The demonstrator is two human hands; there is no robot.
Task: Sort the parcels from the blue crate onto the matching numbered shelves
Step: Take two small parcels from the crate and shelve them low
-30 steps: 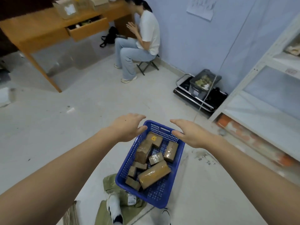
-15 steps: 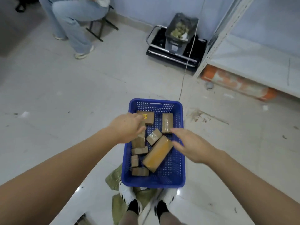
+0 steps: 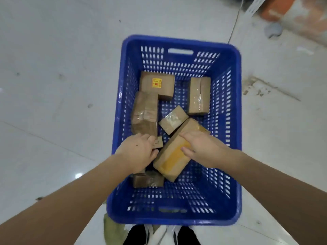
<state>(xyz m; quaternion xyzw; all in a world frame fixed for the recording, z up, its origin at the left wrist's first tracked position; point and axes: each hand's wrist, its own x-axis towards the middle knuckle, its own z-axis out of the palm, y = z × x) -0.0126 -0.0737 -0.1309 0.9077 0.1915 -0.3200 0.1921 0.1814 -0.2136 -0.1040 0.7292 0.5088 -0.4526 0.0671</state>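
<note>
The blue crate (image 3: 235, 121) stands on the floor right below me, with several brown taped parcels in it. My left hand (image 3: 137, 153) reaches down into its near left part. Its curled fingers and thumb close round a small marked parcel (image 3: 158, 143). My right hand (image 3: 203, 149) lies across the long parcel with yellow tape (image 3: 172, 161), fingers fairly straight over its top and thumb on the yellow face. Other parcels include one with a yellow sticker (image 3: 157, 84), a tall one (image 3: 145, 112), one at the right (image 3: 199, 95), a small middle one (image 3: 173, 119) and a near one (image 3: 147, 179).
Pale tiled floor surrounds the crate. A thin cable (image 3: 235, 23) runs from the crate's far right corner up to the top edge. The foot of a white shelf frame (image 3: 254, 6) and an orange roll (image 3: 283, 9) sit at the top right. My shoes (image 3: 162, 235) touch the crate's near side.
My view has dropped and closed in on the crate. Both hands have gone down into it, the left onto the small parcel, the right onto the long one.
</note>
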